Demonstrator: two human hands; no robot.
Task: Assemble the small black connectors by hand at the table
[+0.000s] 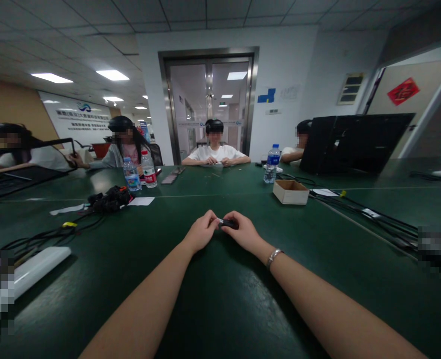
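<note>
A small black stick-like object with a silver end (228, 223) is held between my two hands, just above the green table (220, 289). My right hand (246, 233) is closed around its black part, with thumb and fingers pinching it. At its silver end, the fingertips of my left hand (201, 233) are pressed together in a pinch. The exact kind of object is too small to make out, and the fingers hide part of it. A silver bracelet (274, 258) circles my right wrist.
An open cardboard box (291, 195) and a water bottle (272, 165) stand ahead on the right. Two bottles (131, 175) and a heap of black cables (110, 199) are at the left. More cables (377, 217) run along the right. Several people sit around the table, one directly opposite (216, 149).
</note>
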